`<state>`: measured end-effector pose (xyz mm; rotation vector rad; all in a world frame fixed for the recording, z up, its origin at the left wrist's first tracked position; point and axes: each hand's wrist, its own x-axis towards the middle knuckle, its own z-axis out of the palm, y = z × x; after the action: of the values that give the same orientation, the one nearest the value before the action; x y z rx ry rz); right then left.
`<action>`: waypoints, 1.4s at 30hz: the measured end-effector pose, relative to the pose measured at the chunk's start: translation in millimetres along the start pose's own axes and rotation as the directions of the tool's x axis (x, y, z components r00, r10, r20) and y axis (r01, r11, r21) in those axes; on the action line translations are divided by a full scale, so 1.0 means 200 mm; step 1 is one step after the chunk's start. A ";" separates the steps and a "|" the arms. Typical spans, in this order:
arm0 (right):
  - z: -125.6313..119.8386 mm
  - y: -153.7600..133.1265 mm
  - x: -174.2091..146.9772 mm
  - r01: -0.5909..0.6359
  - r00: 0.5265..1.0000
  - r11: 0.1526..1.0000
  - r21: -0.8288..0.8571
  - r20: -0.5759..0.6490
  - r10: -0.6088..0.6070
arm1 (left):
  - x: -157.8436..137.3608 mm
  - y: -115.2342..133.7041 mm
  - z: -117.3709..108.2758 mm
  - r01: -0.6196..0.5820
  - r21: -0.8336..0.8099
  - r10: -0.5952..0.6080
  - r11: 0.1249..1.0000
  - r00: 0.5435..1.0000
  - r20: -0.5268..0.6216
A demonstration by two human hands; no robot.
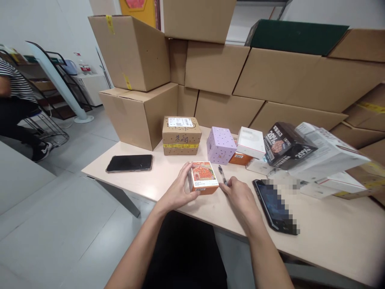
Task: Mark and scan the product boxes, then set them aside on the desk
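My left hand [179,188] is wrapped round the left side of a small orange-and-white printed box [204,176], its thumb along the near edge. The box sits at the table's front, picture side up. Just right of it, my right hand [240,194] is closed with its fingertips close to the box's right corner. A pen [221,173] with a clear barrel and dark parts sticks out from those fingers, pointing away from me; its lower end is hidden by the hand. Behind the pen stands a lilac dotted box [221,144].
A black phone [129,163] lies at left, a handheld device [275,206] at right. A taped brown parcel [181,140] stands behind. White boxes [251,140] and a black box [285,144] pile up at right. Cartons [213,68] wall off the back. A seated person [18,100] is far left.
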<state>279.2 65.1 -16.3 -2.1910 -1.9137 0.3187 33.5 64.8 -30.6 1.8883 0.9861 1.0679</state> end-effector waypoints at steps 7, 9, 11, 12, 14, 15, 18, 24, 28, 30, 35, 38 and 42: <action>-0.02 0.00 -0.05 -0.033 0.979 0.996 0.084 -0.199 0.049 | 0.00 -0.02 0.00 0.033 -0.021 -0.032 0.999 0.999 0.002; -0.03 0.05 -0.11 -0.027 0.931 0.996 0.088 -0.360 0.057 | 0.00 -0.02 0.00 0.050 -0.027 -0.050 0.998 0.999 0.003; -0.04 0.13 -0.18 -0.069 0.873 0.997 0.024 -0.482 0.072 | 0.00 -0.02 0.00 0.066 -0.032 -0.066 0.997 0.998 0.009; -0.05 0.18 -0.23 -0.120 0.857 0.993 -0.018 -0.506 0.095 | 0.00 -0.02 0.00 0.072 -0.033 -0.072 0.997 0.997 0.012; -0.07 0.27 -0.31 -0.288 0.844 0.956 -0.061 -0.488 0.223 | 0.00 -0.02 0.00 0.073 -0.033 -0.072 0.997 0.997 0.011; -0.08 0.32 -0.34 -0.368 0.842 0.928 -0.066 -0.447 0.302 | 0.00 -0.02 0.00 0.069 -0.031 -0.069 0.997 0.998 0.006; -0.08 0.45 -0.42 -0.486 0.852 0.871 -0.077 -0.264 0.452 | 0.00 -0.03 0.01 0.050 -0.025 -0.051 0.998 0.999 -0.016; 0.01 0.53 -0.43 -0.433 0.876 0.895 -0.105 -0.282 0.391 | 0.00 -0.04 0.02 0.007 0.014 -0.006 1.000 0.999 -0.035; 0.06 0.48 -0.41 -0.366 0.838 0.930 -0.032 -0.445 0.315 | 0.00 -0.03 0.02 0.008 0.081 -0.005 0.997 0.999 -0.044; 0.08 0.46 -0.40 -0.317 0.815 0.948 0.018 -0.506 0.282 | 0.00 -0.02 0.02 0.013 0.113 -0.009 0.993 0.999 -0.034; 0.14 0.40 -0.37 -0.124 0.798 0.985 0.121 -0.578 0.171 | 0.00 -0.01 0.04 0.031 0.173 -0.023 0.984 0.999 -0.045; 0.16 0.33 -0.37 -0.011 0.776 0.978 0.206 -0.615 0.139 | 0.00 -0.01 0.04 0.024 0.177 -0.016 0.984 0.999 -0.047; 0.17 0.16 -0.39 0.115 0.727 0.943 0.311 -0.673 0.133 | -0.01 -0.01 0.05 -0.054 0.209 0.095 0.976 0.977 -0.190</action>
<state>288.9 -16.0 -56.5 -1.7345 -1.3093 -0.1623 40.4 61.5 -36.1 2.0242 1.1841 1.2610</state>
